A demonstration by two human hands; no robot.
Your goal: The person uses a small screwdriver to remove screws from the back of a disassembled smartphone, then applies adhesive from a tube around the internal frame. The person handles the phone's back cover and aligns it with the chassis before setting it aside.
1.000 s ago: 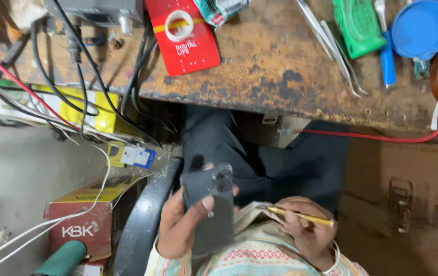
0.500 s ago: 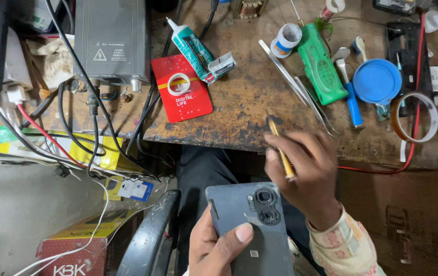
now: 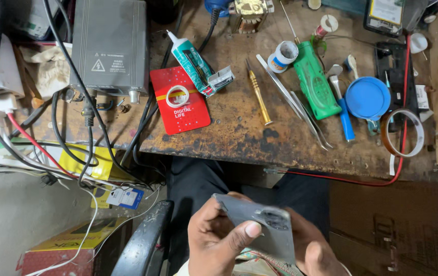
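Both hands sit at the bottom edge, partly cut off by the frame. The left hand point(image 3: 219, 240) is grasping a grey phone point(image 3: 260, 227) back-side up, thumb pressed across its rear, camera bump showing. The right hand point(image 3: 313, 250) is under the phone's right end, mostly hidden behind it and cropped, so I cannot tell its grip (it looks to be touching the phone from below). The phone is held above the lap, below the front edge of the stained tabletop point(image 3: 239, 138).

On the tabletop: a brass screwdriver point(image 3: 258, 97) lies apart from both hands, beside metal tweezers point(image 3: 300, 112) and a green tool point(image 3: 313, 82). A blue round lid point(image 3: 367, 98) covers whatever is beneath it. A glue tube point(image 3: 193, 61) overlaps a red card point(image 3: 179, 99). A tape ring point(image 3: 402, 134) lies at the right. A grey metal box point(image 3: 109, 46) has its top cut off.
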